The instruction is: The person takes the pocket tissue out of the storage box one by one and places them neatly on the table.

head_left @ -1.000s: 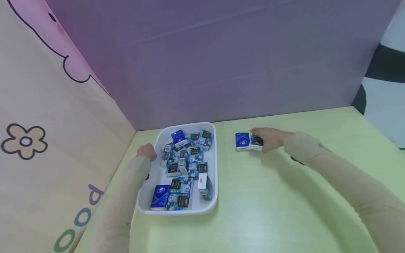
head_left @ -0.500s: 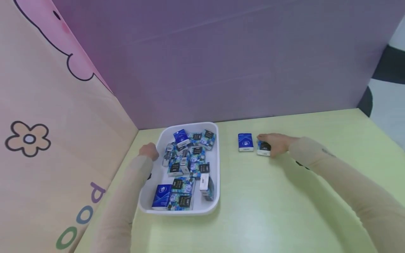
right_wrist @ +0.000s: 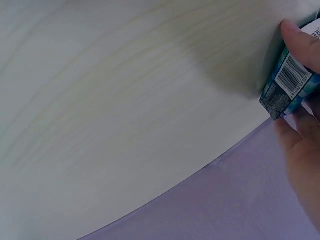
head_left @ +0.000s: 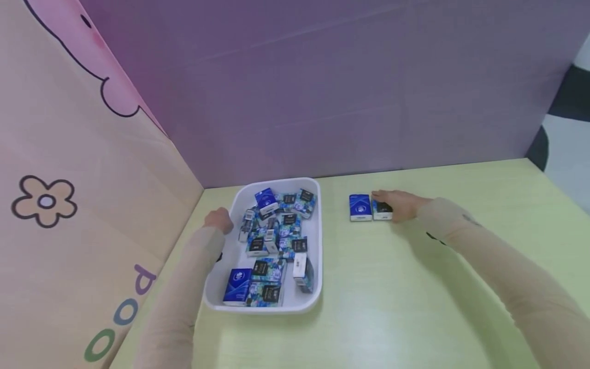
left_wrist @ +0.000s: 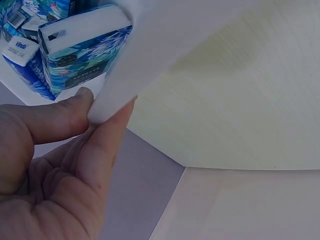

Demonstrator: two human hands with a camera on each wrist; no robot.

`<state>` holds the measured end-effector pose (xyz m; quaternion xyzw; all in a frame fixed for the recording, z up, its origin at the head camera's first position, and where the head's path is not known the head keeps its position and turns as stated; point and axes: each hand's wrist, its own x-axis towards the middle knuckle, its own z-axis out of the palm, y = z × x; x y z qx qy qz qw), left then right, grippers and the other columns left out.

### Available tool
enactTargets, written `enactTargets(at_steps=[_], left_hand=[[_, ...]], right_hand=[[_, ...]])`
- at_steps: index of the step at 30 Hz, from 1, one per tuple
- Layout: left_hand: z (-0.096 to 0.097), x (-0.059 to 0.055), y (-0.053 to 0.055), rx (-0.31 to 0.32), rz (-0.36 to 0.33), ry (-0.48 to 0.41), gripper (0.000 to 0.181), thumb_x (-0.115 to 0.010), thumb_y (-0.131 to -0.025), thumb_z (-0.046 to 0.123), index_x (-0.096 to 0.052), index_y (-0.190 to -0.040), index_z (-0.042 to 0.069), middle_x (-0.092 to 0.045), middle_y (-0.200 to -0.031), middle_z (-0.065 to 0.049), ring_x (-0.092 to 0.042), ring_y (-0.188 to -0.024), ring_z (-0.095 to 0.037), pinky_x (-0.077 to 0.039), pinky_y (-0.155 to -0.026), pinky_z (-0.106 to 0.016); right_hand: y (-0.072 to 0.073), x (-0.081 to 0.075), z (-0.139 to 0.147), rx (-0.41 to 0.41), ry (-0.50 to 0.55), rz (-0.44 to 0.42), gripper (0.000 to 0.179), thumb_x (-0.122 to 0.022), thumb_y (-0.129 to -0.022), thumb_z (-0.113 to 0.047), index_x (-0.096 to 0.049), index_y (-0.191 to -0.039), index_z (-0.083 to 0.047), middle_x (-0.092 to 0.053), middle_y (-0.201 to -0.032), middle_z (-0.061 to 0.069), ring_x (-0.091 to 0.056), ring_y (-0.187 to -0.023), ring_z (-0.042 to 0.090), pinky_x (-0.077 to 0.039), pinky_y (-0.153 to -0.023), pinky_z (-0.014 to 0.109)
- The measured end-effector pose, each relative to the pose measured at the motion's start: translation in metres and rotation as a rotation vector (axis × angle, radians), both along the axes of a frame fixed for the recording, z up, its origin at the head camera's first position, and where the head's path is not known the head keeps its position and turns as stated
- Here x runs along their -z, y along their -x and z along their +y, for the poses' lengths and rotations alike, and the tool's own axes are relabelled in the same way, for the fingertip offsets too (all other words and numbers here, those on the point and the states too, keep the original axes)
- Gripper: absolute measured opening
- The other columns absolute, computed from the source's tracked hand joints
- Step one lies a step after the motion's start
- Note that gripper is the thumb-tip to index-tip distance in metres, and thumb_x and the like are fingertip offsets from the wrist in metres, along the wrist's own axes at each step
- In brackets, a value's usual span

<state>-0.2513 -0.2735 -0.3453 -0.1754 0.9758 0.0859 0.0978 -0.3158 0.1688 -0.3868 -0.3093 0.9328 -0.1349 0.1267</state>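
At the left wall of a white plastic tub [head_left: 319, 241], my left hand [head_left: 218, 220] pinches the rim between thumb and fingers, as the left wrist view shows close up. My right hand [head_left: 402, 205] grips a dark patterned tissue pack [head_left: 381, 212] on the table, its thumb and fingers on opposite sides. A barcode is visible on that pack [right_wrist: 292, 77] in the right wrist view. Immediately to its left lies a plain blue tissue pack [head_left: 360, 207], their sides close together. Part of the gripped pack is hidden under the hand.
Several patterned tissue packs [head_left: 289, 225] lie jumbled in the tub, along with a blue pack [head_left: 238, 285] at its near left corner and another blue pack [head_left: 266, 201] on top at the back. A purple panel [head_left: 295, 92] borders the pale table [head_left: 392, 307] behind.
My right hand first slid the patterned pack rightward, away from the blue pack, then brought it back left against its side. The left hand has stayed on the rim; the view shifted slightly.
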Motion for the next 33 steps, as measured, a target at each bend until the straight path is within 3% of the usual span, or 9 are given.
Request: enactTargets(at_steps=[8,20,33], left_hand=[[-0.0006,0.0025,0.0011,0.001,0.0,0.003,0.03,-0.049,-0.088,0.008,-0.051,-0.111,-0.011,-0.059,-0.102,-0.027,-0.059,-0.095,-0.036,-0.051,-0.082,-0.043],[-0.0014,0.0032,0.0044,0.004,-0.001,-0.012,0.03,-0.048,-0.088,0.009,-0.051,-0.112,-0.01,-0.059,-0.103,-0.026,-0.059,-0.096,-0.036,-0.051,-0.083,-0.043],[-0.0016,0.0024,0.005,-0.008,-0.02,-0.031,0.031,-0.047,-0.09,0.009,-0.049,-0.115,-0.009,-0.058,-0.105,-0.026,-0.058,-0.098,-0.036,-0.051,-0.084,-0.043]], right_hand=[[0.0037,0.0019,-0.0036,0.024,-0.021,-0.043,0.081,-0.063,-0.073,0.01,-0.027,-0.143,-0.006,-0.021,-0.148,0.022,-0.022,-0.131,0.048,-0.021,-0.106,0.059],[0.0079,0.0048,-0.0043,0.046,-0.049,-0.043,0.081,-0.066,-0.073,0.007,-0.028,-0.143,-0.009,-0.02,-0.15,0.019,-0.022,-0.132,0.046,-0.02,-0.106,0.058],[0.0081,0.0054,-0.0086,0.051,-0.047,-0.029,0.08,-0.064,-0.072,0.008,-0.028,-0.142,-0.005,-0.021,-0.148,0.022,-0.023,-0.131,0.048,-0.021,-0.105,0.058]])
